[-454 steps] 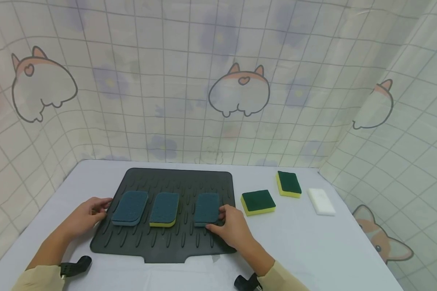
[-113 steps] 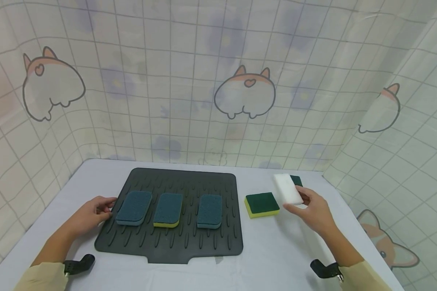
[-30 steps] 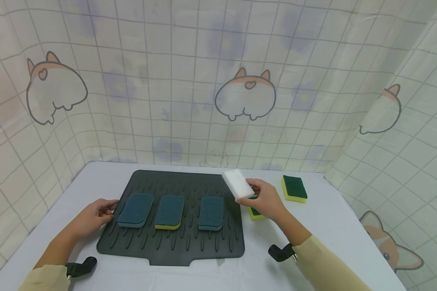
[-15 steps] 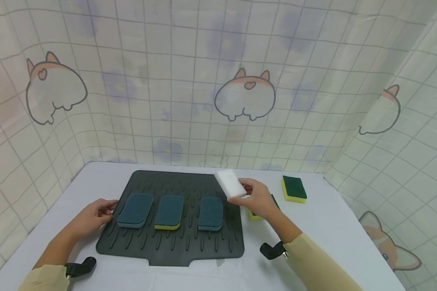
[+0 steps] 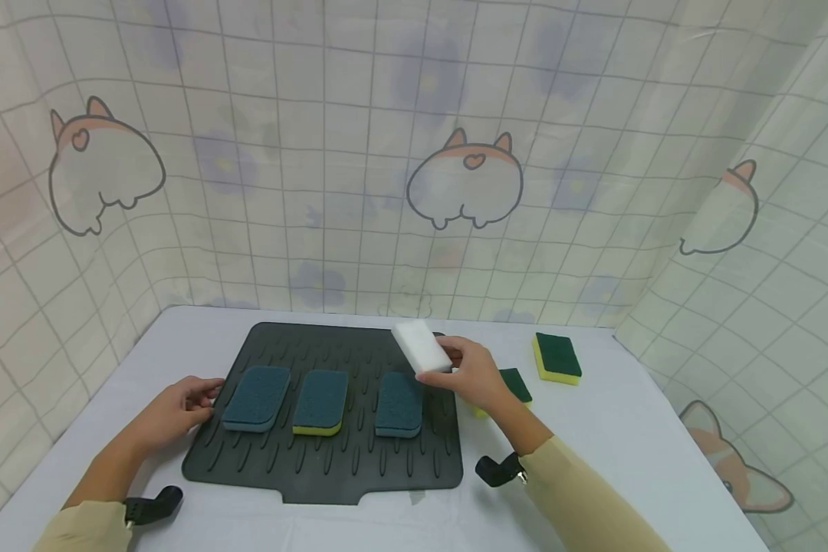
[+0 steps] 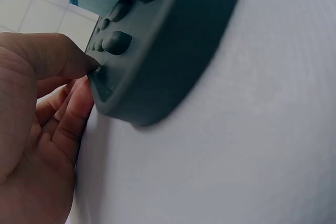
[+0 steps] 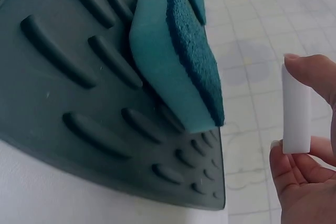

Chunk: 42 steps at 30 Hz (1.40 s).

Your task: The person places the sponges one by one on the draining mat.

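Observation:
My right hand (image 5: 474, 376) pinches a white melamine sponge (image 5: 417, 345) between thumb and fingers, held in the air above the back right part of a dark grey ridged mat (image 5: 324, 468). In the right wrist view the white sponge (image 7: 296, 111) appears edge-on, apart from the mat. On the mat lie three scouring sponges with blue-green tops: a blue one (image 5: 257, 399) at left, a yellow-based one (image 5: 320, 400) in the middle and a blue one (image 5: 399, 410) at right. My left hand (image 5: 175, 414) pinches the mat's left edge, thumb on top, fingers beneath.
Two green-and-yellow scouring sponges lie on the white table right of the mat: the nearer sponge (image 5: 516, 383) is partly hidden by my right hand, the farther sponge (image 5: 557, 357) sits toward the back. A checked curtain (image 5: 359, 192) hangs behind and at both sides.
The white sponge was picked up from the table's right side and carried left over the mat by my right hand. The left hand stays at the mat's edge.

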Each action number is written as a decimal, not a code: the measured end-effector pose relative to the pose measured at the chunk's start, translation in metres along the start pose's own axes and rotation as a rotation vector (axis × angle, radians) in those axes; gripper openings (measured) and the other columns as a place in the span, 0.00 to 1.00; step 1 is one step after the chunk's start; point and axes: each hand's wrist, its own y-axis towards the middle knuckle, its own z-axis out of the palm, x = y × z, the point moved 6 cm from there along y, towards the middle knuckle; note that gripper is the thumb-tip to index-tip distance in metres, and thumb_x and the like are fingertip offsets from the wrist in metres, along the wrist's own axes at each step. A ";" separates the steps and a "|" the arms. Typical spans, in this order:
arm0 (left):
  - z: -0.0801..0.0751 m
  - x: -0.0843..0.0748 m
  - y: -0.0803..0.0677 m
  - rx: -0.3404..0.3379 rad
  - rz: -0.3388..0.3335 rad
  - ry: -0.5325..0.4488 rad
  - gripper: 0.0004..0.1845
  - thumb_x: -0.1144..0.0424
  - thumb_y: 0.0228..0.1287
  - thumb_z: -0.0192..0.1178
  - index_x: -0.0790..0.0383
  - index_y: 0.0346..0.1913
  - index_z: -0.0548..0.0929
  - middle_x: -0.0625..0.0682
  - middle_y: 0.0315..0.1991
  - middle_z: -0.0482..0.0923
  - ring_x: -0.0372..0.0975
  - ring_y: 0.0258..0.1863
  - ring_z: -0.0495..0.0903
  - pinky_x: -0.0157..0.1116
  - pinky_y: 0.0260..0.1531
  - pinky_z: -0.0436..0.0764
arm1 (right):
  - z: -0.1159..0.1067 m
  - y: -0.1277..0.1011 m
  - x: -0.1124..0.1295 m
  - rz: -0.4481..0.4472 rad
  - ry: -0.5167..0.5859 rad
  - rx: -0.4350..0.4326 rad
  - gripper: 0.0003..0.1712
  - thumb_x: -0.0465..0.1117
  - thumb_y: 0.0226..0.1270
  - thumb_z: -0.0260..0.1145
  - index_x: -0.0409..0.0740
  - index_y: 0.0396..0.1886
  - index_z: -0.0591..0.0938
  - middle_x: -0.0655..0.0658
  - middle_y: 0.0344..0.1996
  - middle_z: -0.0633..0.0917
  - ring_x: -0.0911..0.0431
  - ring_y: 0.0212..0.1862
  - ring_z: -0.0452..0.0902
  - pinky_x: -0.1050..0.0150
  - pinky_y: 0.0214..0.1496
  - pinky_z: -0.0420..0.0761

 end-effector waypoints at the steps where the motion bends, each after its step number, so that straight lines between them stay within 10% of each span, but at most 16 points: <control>1: 0.000 0.000 0.000 0.000 0.003 -0.004 0.28 0.73 0.67 0.59 0.77 0.69 0.70 0.66 0.54 0.77 0.46 0.45 0.73 0.32 0.34 0.76 | 0.002 0.001 0.001 -0.005 -0.001 0.002 0.42 0.52 0.53 0.81 0.44 0.67 0.79 0.43 0.57 0.85 0.50 0.53 0.84 0.50 0.51 0.85; 42: 0.001 0.001 0.001 0.009 -0.004 -0.011 0.29 0.73 0.66 0.58 0.77 0.70 0.70 0.66 0.55 0.76 0.46 0.44 0.74 0.32 0.33 0.77 | 0.053 0.036 0.041 -0.065 0.035 0.112 0.43 0.55 0.55 0.80 0.43 0.68 0.78 0.43 0.57 0.85 0.51 0.53 0.83 0.54 0.50 0.85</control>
